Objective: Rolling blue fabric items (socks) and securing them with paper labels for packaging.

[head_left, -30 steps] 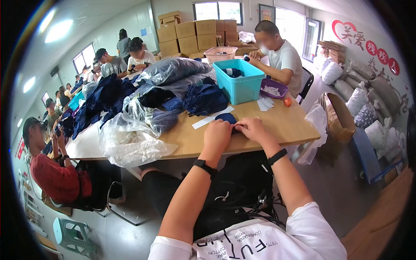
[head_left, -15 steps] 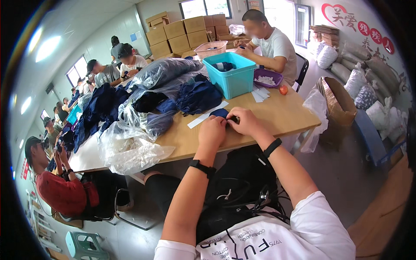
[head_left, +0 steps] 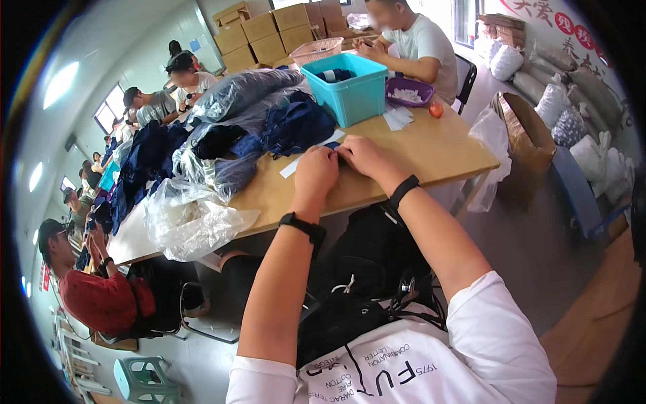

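My left hand (head_left: 316,174) and my right hand (head_left: 365,156) meet over the near part of the wooden table, fingers curled in and pinched close together. Between them shows a small bit of navy cloth (head_left: 332,145); the rest of it is hidden by the hands. Under and beside it lies a white paper strip (head_left: 291,166). Just beyond sits a heap of navy cloth pieces (head_left: 296,124). A turquoise bin (head_left: 351,102) with dark rolled cloth in it stands past my hands.
Clear plastic bags (head_left: 195,222) hang over the table's front edge at left. A purple basket (head_left: 424,101) of white pieces, loose white strips (head_left: 397,120) and a red round fruit (head_left: 436,110) lie at right. Co-workers sit across and at left. An open sack (head_left: 525,128) stands at right.
The view has shifted, so the table sits a little higher and further left. My hands have drawn closer together and turned more knuckles-up, covering more of the navy cloth.
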The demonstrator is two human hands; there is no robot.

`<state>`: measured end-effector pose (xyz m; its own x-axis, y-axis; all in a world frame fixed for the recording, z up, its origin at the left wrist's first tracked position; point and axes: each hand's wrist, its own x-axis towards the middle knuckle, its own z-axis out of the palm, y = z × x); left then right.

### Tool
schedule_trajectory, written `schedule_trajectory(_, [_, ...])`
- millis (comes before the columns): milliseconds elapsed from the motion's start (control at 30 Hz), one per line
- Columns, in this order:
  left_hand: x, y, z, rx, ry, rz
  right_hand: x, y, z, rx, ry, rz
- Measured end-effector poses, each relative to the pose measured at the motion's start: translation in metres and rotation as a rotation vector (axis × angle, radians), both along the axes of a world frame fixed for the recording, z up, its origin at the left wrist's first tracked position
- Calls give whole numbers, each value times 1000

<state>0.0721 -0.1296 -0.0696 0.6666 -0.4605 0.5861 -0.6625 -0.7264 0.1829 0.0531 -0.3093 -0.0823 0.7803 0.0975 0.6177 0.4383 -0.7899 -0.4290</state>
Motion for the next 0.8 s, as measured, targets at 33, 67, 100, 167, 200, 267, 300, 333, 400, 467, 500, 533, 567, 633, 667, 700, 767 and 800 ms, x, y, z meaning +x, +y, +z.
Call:
schedule_trajectory(33, [5, -4, -2, 39, -10, -7, 0, -3, -4, 74, -69, 5])
schedule_trajectory(67, [10, 0, -2, 42, -5, -4, -2, 1, -3, 77, -64, 7])
schedule_trajectory(100, [14, 5, -2, 114, 16, 7, -5, 4, -2, 118, -77, 79])
schedule_trajectory(167, [22, 7, -3, 173, 9, 32, -7, 4, -1, 152, -92, 146])
schedule_trajectory(200, [24, 4, -5, 168, 8, 28, -5, 1, -1, 146, -30, 126])
schedule_trajectory(267, [28, 3, -11, 101, -141, 18, -1, -1, 1, 139, 32, 109])
schedule_trajectory(300, [30, 3, -14, 101, -141, 23, 2, 2, 2, 88, 79, 62])
schedule_trajectory(333, [32, 3, -18, 68, -117, 49, 4, 4, 3, 38, 126, 17])
schedule_trajectory(400, [36, 2, -17, 40, -96, 79, 9, 9, 2, 12, 86, -5])
schedule_trajectory(467, [37, -1, -14, 90, -20, 49, 15, 8, -3, -9, 52, -36])
schedule_trajectory(500, [38, -5, -10, 96, -14, 42, 20, 3, -7, 32, 18, -42])
schedule_trajectory(533, [40, -10, -5, 119, -62, -11, 23, -2, -11, 72, -16, -50])
schedule_trajectory(567, [39, -10, -4, 144, -99, -55, 21, -3, -14, 77, 1, -49])
schedule_trajectory(633, [28, -1, 4, 208, -83, -15, 12, 7, -2, 243, -12, 90])
schedule_trajectory(667, [29, 3, 5, 263, -90, 18, 9, 10, 2, 244, -9, 101])
schedule_trajectory(700, [29, 5, 5, 264, -88, 28, 5, 13, 7, 212, 16, 112])
schedule_trajectory(767, [29, 5, 6, 117, -14, 52, -2, 16, 14, 177, 40, 125])
schedule_trajectory(800, [29, 4, 5, 116, -15, 55, -4, 16, 16, 150, 55, 101])
